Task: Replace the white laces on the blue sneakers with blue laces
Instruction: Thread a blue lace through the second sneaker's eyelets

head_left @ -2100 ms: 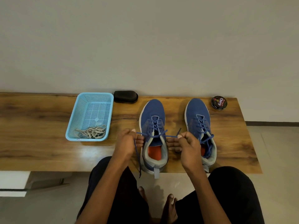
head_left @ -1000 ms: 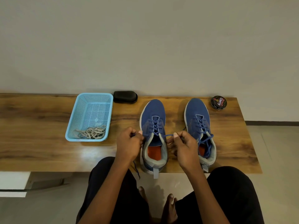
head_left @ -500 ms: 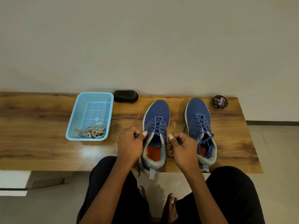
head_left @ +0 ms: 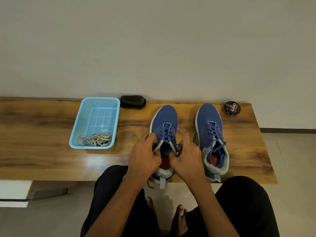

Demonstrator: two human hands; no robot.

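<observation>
Hands (head_left: 145, 158) moved closer, blue-laced sneaker (head_left: 165, 127)

I see soft, even indoor light; a pale glare patch sits on the wooden table (head_left: 95, 161). Shadows are faint. Wide-angle bending curves the edges; focus is slightly soft.

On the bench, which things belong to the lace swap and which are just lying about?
Belongs to the job:
left sneaker
right sneaker
blue laces
white laces
blue basket
left hand
right hand

Just lying about:
polish tin
black brush
</observation>
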